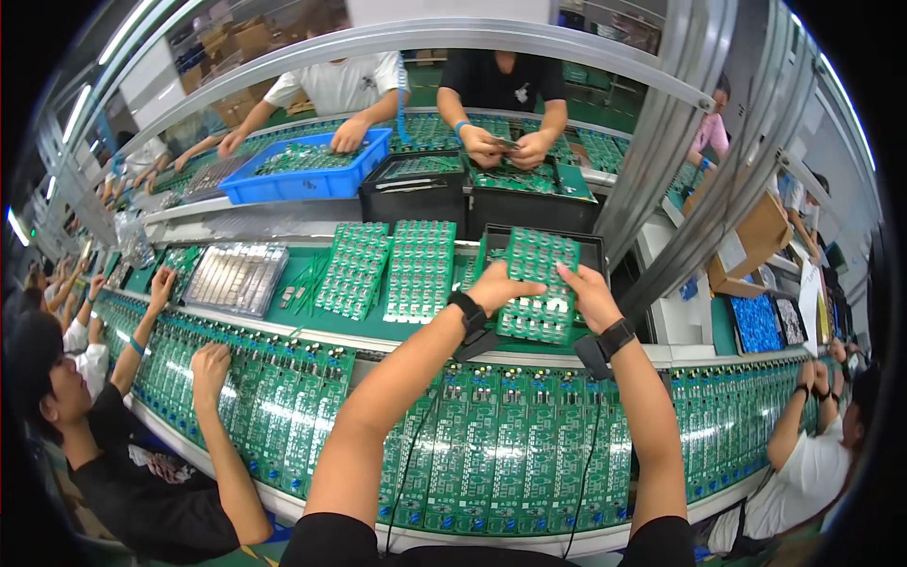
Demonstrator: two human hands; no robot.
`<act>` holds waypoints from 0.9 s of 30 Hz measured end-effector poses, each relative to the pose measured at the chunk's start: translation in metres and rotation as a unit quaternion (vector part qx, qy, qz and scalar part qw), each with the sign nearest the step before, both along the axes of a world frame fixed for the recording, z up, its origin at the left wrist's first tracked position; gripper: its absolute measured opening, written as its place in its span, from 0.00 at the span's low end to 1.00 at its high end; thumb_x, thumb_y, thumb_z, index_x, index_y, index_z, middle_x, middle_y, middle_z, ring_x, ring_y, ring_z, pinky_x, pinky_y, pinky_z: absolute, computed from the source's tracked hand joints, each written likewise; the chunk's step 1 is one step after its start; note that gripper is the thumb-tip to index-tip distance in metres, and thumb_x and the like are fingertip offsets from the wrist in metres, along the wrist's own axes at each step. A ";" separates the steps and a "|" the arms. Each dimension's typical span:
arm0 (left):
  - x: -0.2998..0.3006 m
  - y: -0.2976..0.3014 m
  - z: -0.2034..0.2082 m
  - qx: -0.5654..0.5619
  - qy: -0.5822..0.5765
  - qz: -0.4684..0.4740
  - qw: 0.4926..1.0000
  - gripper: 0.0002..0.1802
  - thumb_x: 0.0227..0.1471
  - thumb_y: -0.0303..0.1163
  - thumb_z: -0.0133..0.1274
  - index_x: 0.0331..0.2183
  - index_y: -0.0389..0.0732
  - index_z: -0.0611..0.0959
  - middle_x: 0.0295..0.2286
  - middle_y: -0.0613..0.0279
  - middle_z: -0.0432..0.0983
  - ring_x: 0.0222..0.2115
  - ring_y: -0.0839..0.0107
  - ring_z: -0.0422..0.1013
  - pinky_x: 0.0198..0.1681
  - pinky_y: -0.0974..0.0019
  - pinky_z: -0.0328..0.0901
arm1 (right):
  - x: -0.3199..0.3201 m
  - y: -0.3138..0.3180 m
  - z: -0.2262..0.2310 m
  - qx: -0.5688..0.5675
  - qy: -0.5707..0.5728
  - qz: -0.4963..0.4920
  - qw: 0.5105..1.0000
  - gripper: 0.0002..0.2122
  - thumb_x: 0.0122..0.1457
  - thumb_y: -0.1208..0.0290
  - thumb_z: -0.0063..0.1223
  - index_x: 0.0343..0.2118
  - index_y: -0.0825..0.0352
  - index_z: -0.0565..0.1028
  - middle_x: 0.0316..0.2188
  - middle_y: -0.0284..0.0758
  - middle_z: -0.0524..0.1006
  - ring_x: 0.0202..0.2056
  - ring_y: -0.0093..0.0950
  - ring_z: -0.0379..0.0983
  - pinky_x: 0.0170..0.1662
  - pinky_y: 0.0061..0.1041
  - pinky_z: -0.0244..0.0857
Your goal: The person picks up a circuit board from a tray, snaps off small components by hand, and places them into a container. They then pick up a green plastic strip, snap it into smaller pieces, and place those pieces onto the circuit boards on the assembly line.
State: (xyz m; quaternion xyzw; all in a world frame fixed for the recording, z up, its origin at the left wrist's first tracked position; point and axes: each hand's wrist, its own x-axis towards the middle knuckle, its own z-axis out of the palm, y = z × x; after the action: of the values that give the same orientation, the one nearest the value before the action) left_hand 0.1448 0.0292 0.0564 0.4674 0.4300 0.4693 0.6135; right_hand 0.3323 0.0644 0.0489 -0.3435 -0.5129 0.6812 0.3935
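Between my hands is a green circuit board panel (537,319) carrying rows of small shiny parts, tilted over a black bin (592,248). My left hand (497,287) is closed on its left edge, thumb lying across the face. My right hand (591,295) grips the right edge, the thumb near the upper corner. Both wrists wear black bands with small dark devices. More such panels lie left of my hands: an upright panel (419,274) and a slanted stack of panels (352,271). Partly hidden, other boards sit behind the panel I hold.
In front of me runs a line of long green boards (501,454) with blue and black parts. A clear tray of metal pieces (236,278) lies left. Beyond stand a blue bin (310,173) and black bins (413,200). Metal posts (699,142) rise right. Co-workers sit on both sides and opposite.
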 end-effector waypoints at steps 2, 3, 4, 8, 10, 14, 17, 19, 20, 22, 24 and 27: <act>0.006 0.000 0.004 -0.031 0.015 0.020 0.999 0.17 0.42 0.27 0.58 0.38 0.37 0.76 0.36 0.61 0.74 0.35 0.74 0.70 0.38 0.69 0.64 | -0.001 -0.004 0.008 0.010 0.019 -0.009 1.000 0.11 0.55 0.68 0.50 0.36 0.70 0.72 0.32 0.31 0.75 0.31 0.16 0.71 0.35 0.18 0.65; 0.003 -0.001 0.004 -0.030 0.014 0.026 0.999 0.17 0.42 0.27 0.58 0.38 0.37 0.76 0.36 0.61 0.74 0.35 0.74 0.70 0.38 0.69 0.64 | 0.000 -0.006 0.012 0.013 0.008 0.007 1.000 0.11 0.56 0.68 0.49 0.36 0.69 0.71 0.32 0.31 0.75 0.31 0.17 0.71 0.35 0.18 0.65; 0.001 -0.001 0.004 -0.018 -0.016 0.009 1.000 0.17 0.42 0.27 0.58 0.38 0.37 0.76 0.36 0.61 0.74 0.35 0.74 0.70 0.38 0.68 0.64 | 0.002 -0.008 0.016 0.015 -0.004 0.023 1.000 0.11 0.56 0.67 0.49 0.37 0.69 0.71 0.32 0.30 0.75 0.31 0.17 0.71 0.35 0.18 0.65; -0.001 -0.003 0.008 0.002 -0.093 -0.037 0.995 0.17 0.43 0.27 0.58 0.39 0.37 0.76 0.36 0.62 0.74 0.35 0.73 0.70 0.38 0.68 0.64 | 0.007 -0.013 0.034 0.028 -0.024 0.069 0.997 0.11 0.56 0.68 0.49 0.37 0.70 0.71 0.33 0.31 0.75 0.32 0.17 0.71 0.35 0.18 0.66; 0.000 -0.006 0.015 -0.003 -0.125 -0.058 0.990 0.17 0.43 0.27 0.57 0.39 0.36 0.75 0.36 0.62 0.74 0.36 0.73 0.70 0.39 0.68 0.65 | 0.007 -0.014 0.034 0.033 -0.029 0.083 0.996 0.11 0.56 0.68 0.49 0.38 0.70 0.71 0.33 0.32 0.74 0.32 0.17 0.71 0.36 0.18 0.66; 0.001 -0.003 0.019 -0.027 -0.162 -0.074 0.984 0.17 0.44 0.27 0.57 0.39 0.36 0.75 0.36 0.61 0.74 0.36 0.72 0.71 0.40 0.68 0.65 | 0.006 -0.011 0.027 0.000 0.026 0.055 0.998 0.10 0.57 0.68 0.46 0.37 0.69 0.70 0.33 0.32 0.75 0.32 0.18 0.72 0.36 0.18 0.66; 0.000 -0.001 0.013 -0.036 -0.183 -0.078 0.979 0.18 0.44 0.27 0.56 0.40 0.37 0.74 0.36 0.60 0.73 0.35 0.73 0.71 0.40 0.68 0.66 | 0.003 -0.011 0.020 -0.009 0.051 0.042 0.998 0.10 0.57 0.68 0.46 0.37 0.69 0.70 0.33 0.32 0.75 0.32 0.18 0.72 0.36 0.18 0.67; 0.000 -0.001 0.009 -0.042 -0.194 -0.079 0.977 0.18 0.44 0.27 0.56 0.40 0.37 0.73 0.37 0.60 0.73 0.35 0.73 0.71 0.40 0.68 0.67 | 0.000 -0.011 0.017 -0.018 0.062 0.042 0.997 0.10 0.57 0.68 0.46 0.37 0.69 0.70 0.33 0.31 0.75 0.32 0.18 0.72 0.36 0.18 0.67; -0.001 -0.001 0.007 -0.047 -0.203 -0.080 0.975 0.18 0.44 0.27 0.56 0.40 0.37 0.74 0.37 0.60 0.73 0.35 0.73 0.71 0.39 0.68 0.67 | -0.001 -0.011 0.016 -0.025 0.074 0.042 0.996 0.10 0.57 0.68 0.46 0.37 0.69 0.71 0.33 0.31 0.75 0.32 0.18 0.72 0.36 0.18 0.66; -0.003 0.001 0.004 -0.054 -0.219 -0.080 0.971 0.18 0.44 0.27 0.56 0.40 0.37 0.74 0.37 0.60 0.73 0.35 0.73 0.71 0.39 0.68 0.67 | -0.002 -0.011 0.014 -0.033 0.086 0.043 0.995 0.10 0.57 0.68 0.46 0.36 0.69 0.71 0.33 0.31 0.75 0.32 0.18 0.72 0.36 0.18 0.66; -0.009 0.003 -0.002 -0.036 -0.166 -0.080 0.982 0.18 0.44 0.27 0.56 0.40 0.37 0.74 0.37 0.60 0.74 0.35 0.73 0.71 0.38 0.69 0.67 | -0.002 -0.011 0.014 -0.008 0.016 0.049 0.999 0.10 0.57 0.68 0.46 0.37 0.69 0.71 0.32 0.31 0.75 0.33 0.17 0.71 0.37 0.18 0.66; -0.014 0.007 -0.009 0.001 -0.057 -0.081 0.995 0.18 0.44 0.28 0.57 0.40 0.37 0.74 0.36 0.60 0.74 0.35 0.73 0.71 0.38 0.69 0.67 | 0.003 -0.006 0.012 0.007 -0.050 0.048 0.998 0.10 0.57 0.68 0.46 0.37 0.69 0.71 0.33 0.30 0.75 0.33 0.17 0.71 0.38 0.19 0.65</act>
State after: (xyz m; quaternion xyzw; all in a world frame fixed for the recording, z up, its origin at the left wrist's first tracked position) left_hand 0.1304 0.0358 0.0473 0.4740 0.3547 0.4444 0.6723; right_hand 0.3349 0.0583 0.0612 -0.3494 -0.5527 0.6777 0.3363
